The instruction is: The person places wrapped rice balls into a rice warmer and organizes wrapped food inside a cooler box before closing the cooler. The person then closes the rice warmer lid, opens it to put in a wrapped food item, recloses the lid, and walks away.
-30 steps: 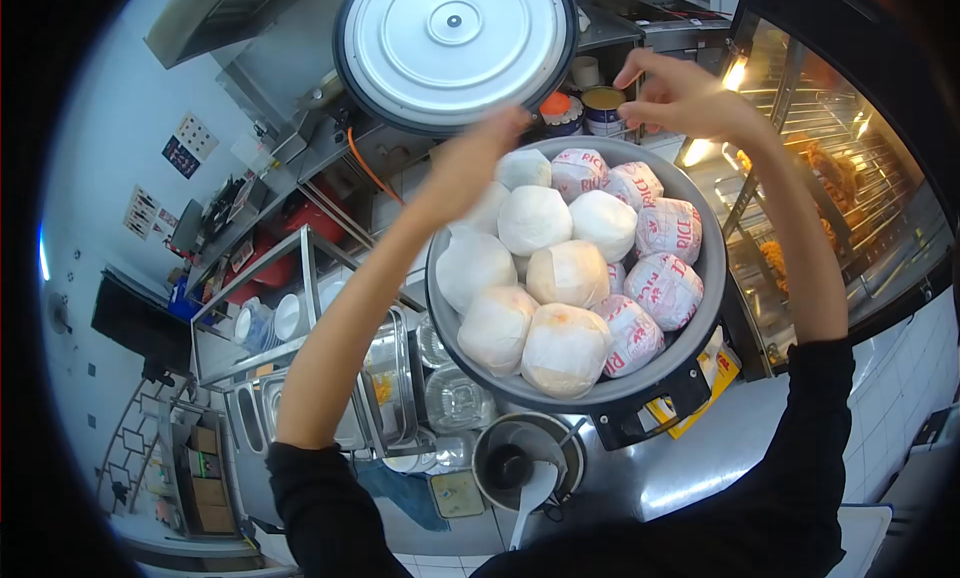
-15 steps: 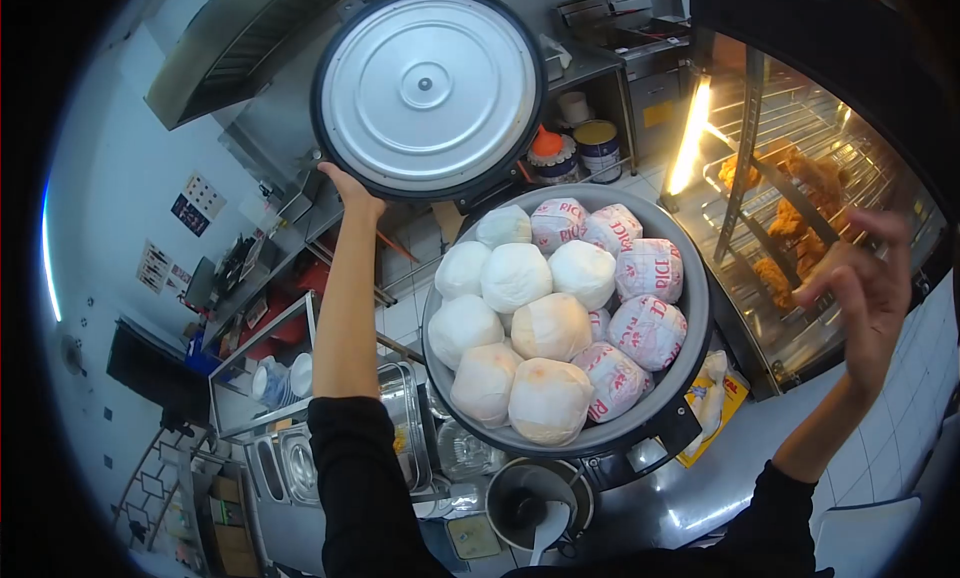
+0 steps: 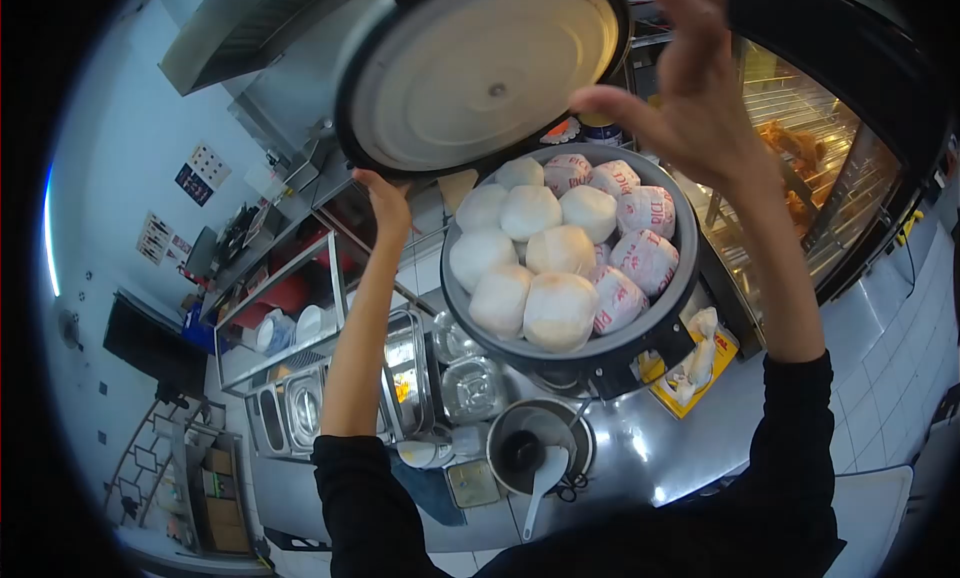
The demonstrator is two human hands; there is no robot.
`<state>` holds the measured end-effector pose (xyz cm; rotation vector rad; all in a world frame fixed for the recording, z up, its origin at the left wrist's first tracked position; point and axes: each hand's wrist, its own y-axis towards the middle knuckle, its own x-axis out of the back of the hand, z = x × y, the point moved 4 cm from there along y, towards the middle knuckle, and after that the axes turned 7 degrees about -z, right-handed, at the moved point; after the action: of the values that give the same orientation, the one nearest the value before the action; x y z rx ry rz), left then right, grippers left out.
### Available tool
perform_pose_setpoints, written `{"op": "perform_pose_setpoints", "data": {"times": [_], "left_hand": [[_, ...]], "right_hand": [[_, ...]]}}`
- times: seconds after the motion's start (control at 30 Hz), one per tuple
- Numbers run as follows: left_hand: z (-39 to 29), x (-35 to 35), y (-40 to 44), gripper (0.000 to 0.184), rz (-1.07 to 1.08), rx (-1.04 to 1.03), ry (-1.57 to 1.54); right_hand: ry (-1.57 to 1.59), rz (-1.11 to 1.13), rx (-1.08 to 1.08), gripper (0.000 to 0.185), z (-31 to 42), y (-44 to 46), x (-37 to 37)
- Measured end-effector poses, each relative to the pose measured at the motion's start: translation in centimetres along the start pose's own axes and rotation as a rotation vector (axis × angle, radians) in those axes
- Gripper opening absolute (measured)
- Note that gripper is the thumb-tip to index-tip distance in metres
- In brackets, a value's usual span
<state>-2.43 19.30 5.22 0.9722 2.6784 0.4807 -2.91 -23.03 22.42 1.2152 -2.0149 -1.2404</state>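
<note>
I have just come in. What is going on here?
A person in black sleeves has the left hand at the lower edge of a round, black-rimmed metal lid, tilted up behind a round grey pot. The right hand is open and raised beside the lid; contact unclear. The pot is uncovered, filled with round white wrapped bundles, several with red RICE lettering.

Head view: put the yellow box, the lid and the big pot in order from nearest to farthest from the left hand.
1. Lid: right at the left hand.
2. Big pot: just to the hand's right.
3. Yellow box: farther right, past the pot.
</note>
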Motion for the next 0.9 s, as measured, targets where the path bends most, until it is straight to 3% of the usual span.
{"op": "perform_pose_setpoints", "data": {"times": [0.03, 0.1, 0.13, 0.2, 0.27, 0.37, 0.57, 0.6, 0.7, 0.73, 0.83, 0.9], "left_hand": [[0.9, 1.0, -0.9, 0.098, 0.058, -0.054, 0.105], [4.1, 4.0, -1.9, 0.096, 0.197, -0.163, 0.412], [3.9, 4.6, -2.8, 0.094, 0.239, -0.238, 0.512], [0.8, 4.2, -5.9, 0.091, 0.266, -0.426, 0.592], [-3.5, 2.5, -9.6, 0.088, 0.244, -0.634, 0.558], [-1.8, 4.0, -10.1, 0.088, 0.361, -0.569, 0.69], [-1.1, 8.2, -11.6, 0.073, 0.367, -0.587, 0.904], [-1.5, 9.0, -12.0, 0.074, 0.369, -0.578, 0.976], [-7.8, 10.7, -15.1, 0.068, 0.418, -0.712, 0.718], [-10.3, 11.9, -16.9, 0.063, 0.405, -0.7, 0.699], [-16.2, 16.9, -23.3, 0.043, 0.679, -0.161, 0.38], [-18.1, 21.8, -27.9, 0.054, 0.833, 0.105, 0.316]], "right_hand": [[0.015, 0.031, -0.026, 0.082, 1.2, 0.1, -0.7], [0.049, 0.04, -0.094, 0.07, 3.5, -0.1, -0.8], [0.068, 0.019, -0.138, 0.056, 5.2, -0.4, 0.0], [0.13, 0.065, -0.139, 0.044, 7.4, -1.6, 1.5], [0.28, 0.127, -0.275, 0.045, 7.6, -3.1, 3.1], [0.451, 0.149, -0.37, 0.049, 9.7, -4.5, 5.6], [0.628, 0.277, -0.574, 0.063, 14.8, -7.5, 11.3], [0.594, 0.334, -0.592, 0.073, 15.6, -8.3, 11.8], [0.281, 0.436, -0.655, 0.071, 17.6, -8.0, 14.1], [0.25, 0.401, -0.65, 0.07, 18.5, -7.1, 15.0], [0.13, 0.351, -0.711, 0.064, 22.8, -6.3, 18.3], [0.099, 0.326, -0.775, 0.063, 25.8, -6.1, 21.0]]}}
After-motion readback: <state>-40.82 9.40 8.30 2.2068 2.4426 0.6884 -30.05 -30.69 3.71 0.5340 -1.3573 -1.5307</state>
